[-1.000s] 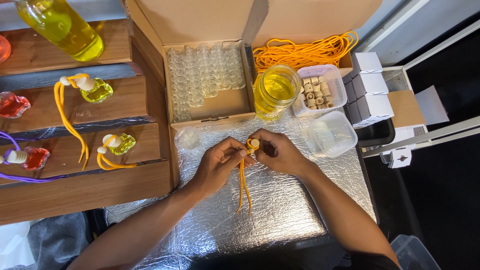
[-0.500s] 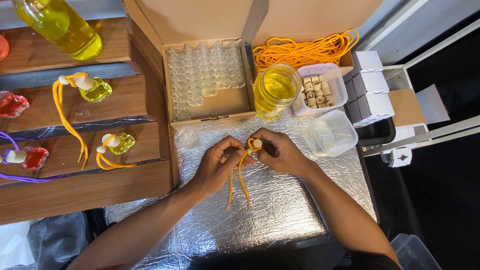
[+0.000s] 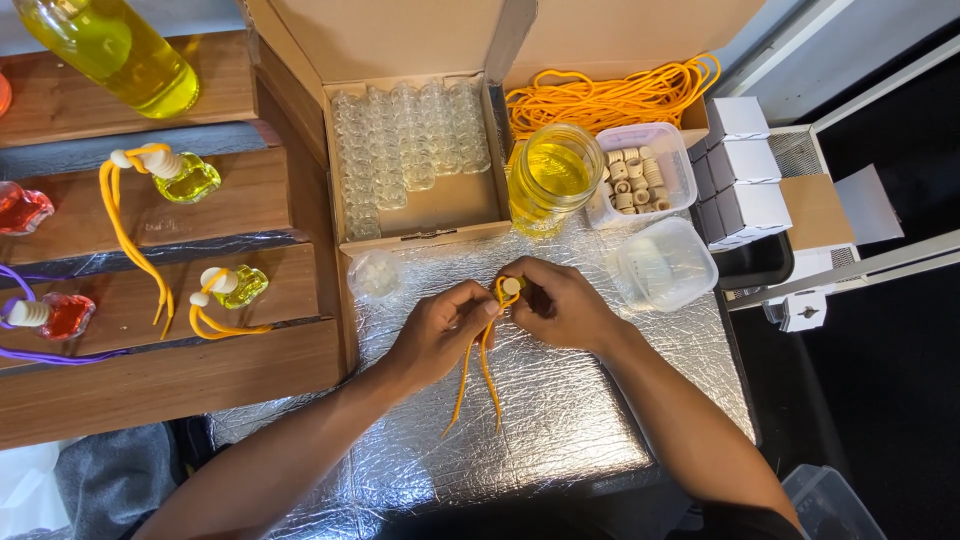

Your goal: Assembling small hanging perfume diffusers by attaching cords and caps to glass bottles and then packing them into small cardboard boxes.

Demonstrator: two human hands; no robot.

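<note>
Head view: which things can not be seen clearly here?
- Small bottle: mostly hidden by the right hand and left hand.
- Orange cord: its knot is too small to judge.
- Large yellow bottle: cut off by the top edge.
- Red bottle: cut off by the left edge.

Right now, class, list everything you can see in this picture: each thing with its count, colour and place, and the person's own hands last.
small bottle with cap: one, pale cap, between both hands
orange cord: one, looped at the bottle, ends trailing on the foil
foil mat: one, silver, under the hands
cardboard box: one, brown, open, holding clear empty bottles
jar: one, clear, yellow liquid, right of the box
tub of caps: one, clear, beige caps
cord bundle: one, orange, top
white boxes: several, stacked right
wooden steps: brown, left, carrying finished yellow and red bottles
left hand: pinching the cord
right hand: holding the bottle
</note>
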